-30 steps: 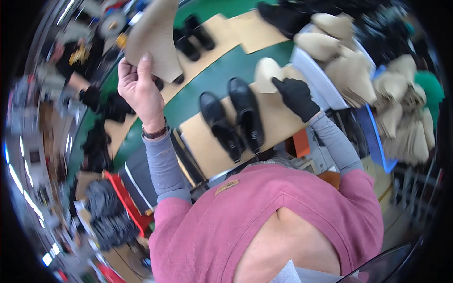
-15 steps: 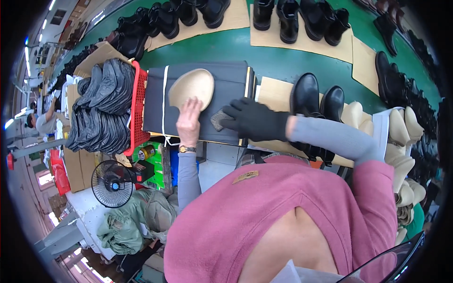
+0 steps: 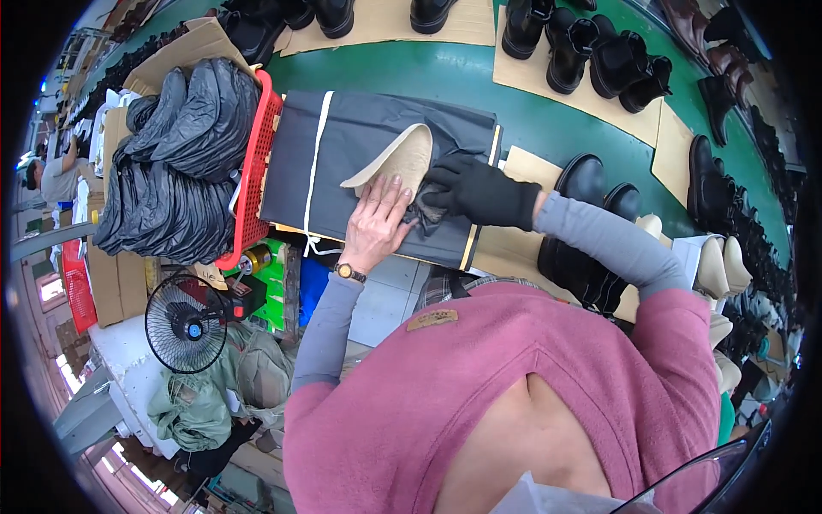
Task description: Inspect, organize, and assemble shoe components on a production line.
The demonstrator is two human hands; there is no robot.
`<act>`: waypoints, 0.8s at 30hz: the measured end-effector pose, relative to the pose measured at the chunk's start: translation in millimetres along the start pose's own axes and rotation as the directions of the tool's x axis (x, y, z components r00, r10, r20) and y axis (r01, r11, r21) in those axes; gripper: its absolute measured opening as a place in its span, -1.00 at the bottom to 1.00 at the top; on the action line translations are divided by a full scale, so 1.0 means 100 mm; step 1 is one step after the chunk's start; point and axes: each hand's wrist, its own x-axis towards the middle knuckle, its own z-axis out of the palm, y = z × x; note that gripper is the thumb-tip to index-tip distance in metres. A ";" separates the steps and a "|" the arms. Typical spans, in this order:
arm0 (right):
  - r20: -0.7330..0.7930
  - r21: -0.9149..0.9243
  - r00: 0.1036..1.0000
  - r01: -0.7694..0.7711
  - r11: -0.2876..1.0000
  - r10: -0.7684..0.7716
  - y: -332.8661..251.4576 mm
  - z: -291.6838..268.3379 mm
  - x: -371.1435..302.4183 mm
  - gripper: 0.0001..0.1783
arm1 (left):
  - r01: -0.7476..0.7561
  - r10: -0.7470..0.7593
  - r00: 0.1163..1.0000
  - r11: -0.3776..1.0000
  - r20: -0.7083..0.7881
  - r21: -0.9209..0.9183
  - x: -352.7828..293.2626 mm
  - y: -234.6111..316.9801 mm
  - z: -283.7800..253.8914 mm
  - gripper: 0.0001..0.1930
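Observation:
A beige insole-shaped piece point(image 3: 405, 163) lies tilted and curved on a stack of black sheets point(image 3: 287, 171) in front of me. My bare left hand point(image 3: 377, 221) rests on its lower part, fingers stretched out across it. My right hand point(image 3: 479, 190), in a black glove, is at the piece's right edge, fingers curled round a small dark grey block point(image 3: 425, 206) that is mostly hidden. The top black sheet is wrinkled near the glove. A white cord point(image 3: 316, 163) runs across the stack's left side.
Left of the stack is a red plastic basket point(image 3: 253, 184) beside piled black plastic-like bundles point(image 3: 175, 163). Black boots point(image 3: 582, 180) stand on cardboard to the right, with more along the green table point(image 3: 428, 73). A fan point(image 3: 187, 324) stands at lower left.
The beige piece has turned and tipped up from lying flatter. My hands have come closer together, the gloved one now against its edge. The top black sheet has wrinkled. The view has shifted.

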 end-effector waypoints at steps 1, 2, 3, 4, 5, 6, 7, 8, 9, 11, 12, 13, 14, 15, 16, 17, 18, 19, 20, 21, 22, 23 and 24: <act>0.034 -0.075 0.999 -0.012 0.997 0.014 -0.04 -0.11 -0.01 -0.56 | -0.044 0.048 0.997 0.997 -0.058 0.062 0.05 -0.01 -0.05 -0.59; 0.035 -0.074 0.999 -0.008 0.997 0.011 -0.10 -0.21 -0.02 -0.56 | -0.041 0.044 0.997 0.997 -0.058 0.063 0.08 -0.04 -0.06 -0.59; -0.085 -0.071 0.996 0.013 0.997 -0.019 -0.20 -0.32 -0.05 -0.55 | 0.068 -0.082 0.988 0.991 -0.129 -0.113 0.10 -0.06 -0.08 -0.69; -0.202 -0.072 0.978 0.030 0.997 -0.045 -0.26 -0.37 -0.11 -0.55 | 0.156 -0.214 0.961 0.943 -0.177 -0.295 0.15 -0.07 -0.09 -0.78; -0.202 -0.090 0.976 0.069 0.994 -0.086 -0.27 -0.33 -0.17 -0.54 | 0.207 -0.301 0.913 0.924 -0.276 -0.321 0.22 -0.07 -0.11 -0.89; -0.204 -0.097 0.975 0.064 0.993 -0.083 -0.27 -0.25 -0.18 -0.54 | 0.281 -0.397 0.872 0.885 -0.287 -0.370 0.28 -0.10 -0.11 -0.91; -0.136 -0.125 0.989 0.041 0.991 -0.058 -0.26 -0.15 -0.15 -0.54 | 0.342 -0.470 0.850 0.836 -0.238 -0.429 0.34 -0.16 -0.11 -0.92; -0.069 -0.153 0.997 0.020 0.988 -0.030 -0.26 -0.06 -0.12 -0.54 | 0.401 -0.538 0.823 0.779 -0.184 -0.482 0.40 -0.22 -0.12 -0.92; -0.088 -0.144 0.995 -0.050 0.988 0.038 -0.27 -0.03 -0.04 -0.53 | 0.444 -0.580 0.801 0.740 -0.146 -0.505 0.46 -0.28 -0.13 -0.88; -0.140 -0.130 0.990 -0.054 0.990 0.036 -0.29 0.00 0.14 -0.51 | 0.533 -0.642 0.765 0.676 -0.052 -0.509 0.53 -0.39 -0.21 -0.84; -0.187 -0.108 0.981 -0.065 0.992 0.044 -0.33 -0.01 0.24 -0.49 | 0.619 -0.694 0.718 0.602 0.054 -0.504 0.55 -0.42 -0.23 -0.80; -0.334 -0.160 0.942 -0.068 0.985 0.010 -0.32 -0.04 0.39 -0.56 | 0.623 -0.694 0.719 0.616 0.042 -0.483 0.58 -0.45 -0.22 -0.75; -0.339 -0.168 0.941 -0.073 0.983 0.012 -0.25 0.03 0.52 -0.56 | 0.615 -0.687 0.726 0.623 0.037 -0.484 0.60 -0.47 -0.25 -0.75; -0.253 -0.193 0.965 -0.123 0.973 0.072 -0.14 0.17 0.61 -0.60 | 0.646 -0.689 0.719 0.615 0.090 -0.453 0.65 -0.47 -0.29 -0.75; -0.166 -0.219 0.977 -0.168 0.961 0.133 -0.07 0.27 0.69 -0.65 | 0.677 -0.693 0.707 0.606 0.141 -0.418 0.68 -0.47 -0.34 -0.74; -0.293 -0.169 0.945 -0.198 0.965 0.143 -0.05 0.31 0.78 -0.72 | 0.634 -0.678 0.731 0.633 0.076 -0.444 0.61 -0.56 -0.25 -0.70; -0.299 -0.179 0.942 -0.212 0.961 0.152 0.01 0.30 0.80 -0.72 | 0.581 -0.696 0.717 0.621 -0.030 -0.527 0.67 -0.41 -0.37 -0.71; -0.300 -0.131 0.937 -0.226 0.965 0.178 0.03 0.26 0.83 -0.74 | 0.423 -0.514 0.823 0.838 -0.241 -0.344 0.65 -0.32 -0.45 -0.68; -0.300 -0.084 0.931 -0.242 0.967 0.207 0.05 0.22 0.84 -0.75 | 0.241 -0.264 0.879 0.965 -0.397 -0.107 0.63 -0.24 -0.48 -0.62; -0.307 -0.085 0.928 -0.247 0.965 0.210 0.02 0.16 0.88 -0.75 | 0.112 -0.151 0.931 0.985 -0.332 -0.133 0.56 -0.14 -0.47 -0.50; -0.236 -0.004 0.926 -0.305 0.952 0.296 -0.02 0.06 0.93 -0.76 | 0.069 -0.100 0.956 0.991 -0.277 -0.119 0.56 -0.06 -0.42 -0.45; -0.159 0.072 0.913 -0.368 0.927 0.375 -0.06 -0.01 0.92 -0.76 | 0.094 -0.110 0.951 0.993 -0.287 -0.068 0.53 -0.06 -0.34 -0.47; -0.171 0.064 0.910 -0.373 0.926 0.378 -0.10 -0.04 0.89 -0.76 | 0.115 -0.115 0.947 0.993 -0.301 -0.018 0.53 -0.11 -0.22 -0.48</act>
